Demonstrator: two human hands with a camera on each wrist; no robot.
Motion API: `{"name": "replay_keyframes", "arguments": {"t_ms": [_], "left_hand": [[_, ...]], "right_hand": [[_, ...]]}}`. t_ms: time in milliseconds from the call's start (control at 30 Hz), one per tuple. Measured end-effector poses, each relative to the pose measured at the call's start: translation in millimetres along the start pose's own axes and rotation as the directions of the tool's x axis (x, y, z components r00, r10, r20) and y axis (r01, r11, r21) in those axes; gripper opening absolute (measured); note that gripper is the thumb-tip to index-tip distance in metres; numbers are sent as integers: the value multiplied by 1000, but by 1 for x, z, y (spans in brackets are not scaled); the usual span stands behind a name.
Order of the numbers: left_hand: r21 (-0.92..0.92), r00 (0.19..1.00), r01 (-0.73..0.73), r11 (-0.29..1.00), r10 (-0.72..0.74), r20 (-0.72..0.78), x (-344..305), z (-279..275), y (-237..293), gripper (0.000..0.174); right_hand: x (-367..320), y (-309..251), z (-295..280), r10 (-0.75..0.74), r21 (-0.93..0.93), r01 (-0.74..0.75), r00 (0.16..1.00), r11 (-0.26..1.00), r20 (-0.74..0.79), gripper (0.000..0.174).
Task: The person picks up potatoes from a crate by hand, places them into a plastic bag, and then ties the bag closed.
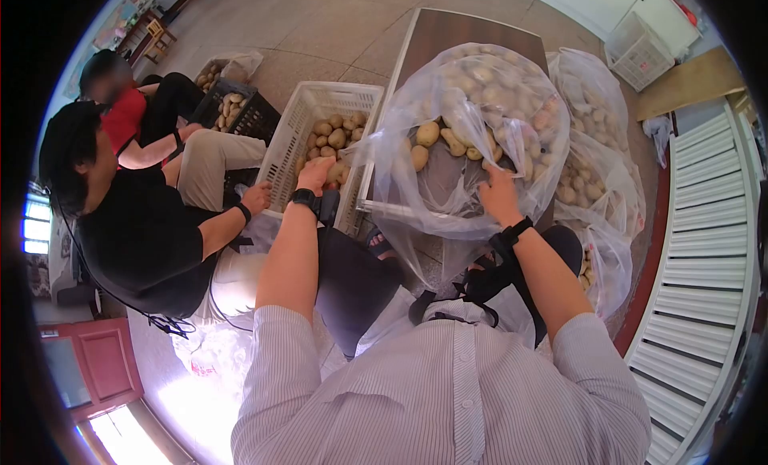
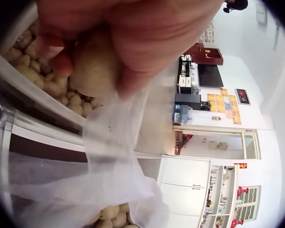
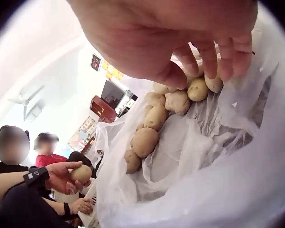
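Observation:
My left hand (image 1: 318, 173) is over the near end of a white plastic crate (image 1: 340, 88), which has potatoes in it. In the left wrist view its fingers and thumb curl round a pale potato (image 2: 96, 69). My right hand (image 1: 500, 194) reaches inside the mouth of a large clear plastic bag (image 1: 392, 177) on a low table (image 1: 472, 29). Its fingers spread loosely, bent a little, right at the potatoes (image 3: 145, 142) lining the bag's far side. The right wrist view shows nothing gripped in that hand.
More clear bags of potatoes (image 1: 592, 121) stand right of the table. A person in a black T-shirt (image 1: 144, 233) sits close on my left, a hand near the crate; another in red (image 1: 128, 117) sits beyond, by a black crate (image 1: 262, 117). White slats (image 1: 696, 249) run along the right.

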State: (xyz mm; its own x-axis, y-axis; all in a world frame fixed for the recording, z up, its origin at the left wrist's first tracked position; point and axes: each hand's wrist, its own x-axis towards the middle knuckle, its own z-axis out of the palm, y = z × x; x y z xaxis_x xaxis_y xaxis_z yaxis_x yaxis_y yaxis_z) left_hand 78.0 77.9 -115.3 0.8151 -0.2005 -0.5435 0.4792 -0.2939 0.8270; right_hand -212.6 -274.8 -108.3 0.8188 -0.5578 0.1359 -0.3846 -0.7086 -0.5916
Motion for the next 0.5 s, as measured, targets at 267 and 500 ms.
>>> {"name": "replay_keyframes", "arguments": {"t_ms": [267,500], "left_hand": [[300,997,37,953,-57,58,38,-17,-30,51],[660,989,79,747,-143,43,-7,-4,5,55]], "right_hand": [[46,23,-17,-84,-102,71,988,992,-129,51],[94,37,-62,274,17,-274,961,962,-24,54]]}}
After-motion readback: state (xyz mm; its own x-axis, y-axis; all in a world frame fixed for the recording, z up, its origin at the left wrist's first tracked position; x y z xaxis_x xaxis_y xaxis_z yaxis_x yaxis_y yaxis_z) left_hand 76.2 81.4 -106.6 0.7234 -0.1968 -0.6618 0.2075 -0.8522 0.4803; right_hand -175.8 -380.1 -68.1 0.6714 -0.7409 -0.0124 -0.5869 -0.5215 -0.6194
